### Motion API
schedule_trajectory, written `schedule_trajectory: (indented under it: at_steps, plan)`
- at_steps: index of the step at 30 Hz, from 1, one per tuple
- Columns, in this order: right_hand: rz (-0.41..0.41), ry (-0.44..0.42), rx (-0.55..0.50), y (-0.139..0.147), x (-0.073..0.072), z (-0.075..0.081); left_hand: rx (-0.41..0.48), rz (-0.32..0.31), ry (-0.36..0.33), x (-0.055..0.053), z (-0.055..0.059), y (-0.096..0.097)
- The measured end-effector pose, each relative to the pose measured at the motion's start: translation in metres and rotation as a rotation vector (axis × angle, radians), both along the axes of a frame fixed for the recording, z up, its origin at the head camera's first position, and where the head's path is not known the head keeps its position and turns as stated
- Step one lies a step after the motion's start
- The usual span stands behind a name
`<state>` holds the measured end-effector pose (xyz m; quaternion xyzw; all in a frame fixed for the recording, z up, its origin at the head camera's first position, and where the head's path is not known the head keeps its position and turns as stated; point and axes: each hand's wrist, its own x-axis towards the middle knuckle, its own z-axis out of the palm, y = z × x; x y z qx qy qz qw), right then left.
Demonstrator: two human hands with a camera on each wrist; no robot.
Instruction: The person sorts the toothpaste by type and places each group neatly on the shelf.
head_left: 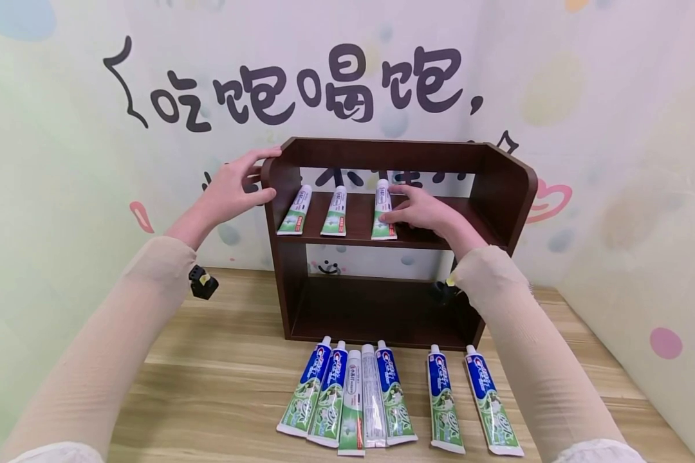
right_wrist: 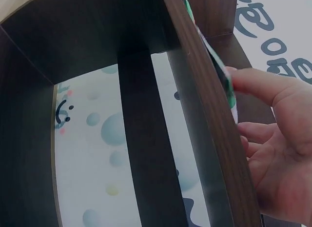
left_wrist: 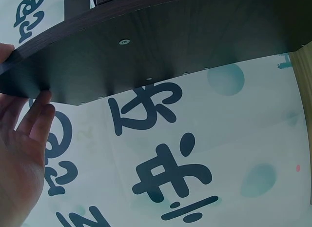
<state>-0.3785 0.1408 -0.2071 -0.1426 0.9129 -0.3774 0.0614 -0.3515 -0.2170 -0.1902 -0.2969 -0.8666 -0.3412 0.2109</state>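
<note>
A dark brown two-tier shelf [head_left: 382, 154] stands on the table, its left side panel [left_wrist: 170, 41] filling the top of the left wrist view. My left hand [head_left: 231, 186] grips that panel's upper front edge, thumb and fingers on opposite sides. On the upper tier, my right hand [head_left: 425, 211] pinches a white and green toothpaste tube [head_left: 381, 200], whose cap points up and back. In the right wrist view, the thumb [right_wrist: 253, 85] touches the tube's edge. Two similar tubes, one at the far left [head_left: 295, 209] and another beside it [head_left: 334, 211], lean on the same tier.
On the wooden table [head_left: 208, 360], several toothpaste tubes lie before the shelf: blue and green ones [head_left: 394, 392], a white and green one [head_left: 351, 399] and one showing its pale back [head_left: 372, 392]. Two blue-green tubes lie farther right [head_left: 444, 399]. A printed wall [head_left: 614, 128] stands behind.
</note>
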Motion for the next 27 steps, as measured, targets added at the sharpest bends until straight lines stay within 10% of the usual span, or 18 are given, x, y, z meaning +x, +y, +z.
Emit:
schedule_trajectory:
  at_steps: [17, 27]
  plan:
    - [0.016, 0.029, 0.072, 0.002, 0.0, -0.002, 0.001, 0.006, -0.001, 0.001, 0.0, -0.001]
    - [0.184, -0.038, -0.042, 0.02, 0.002, -0.002, 0.0, 0.004, -0.009, 0.001, 0.0, 0.0]
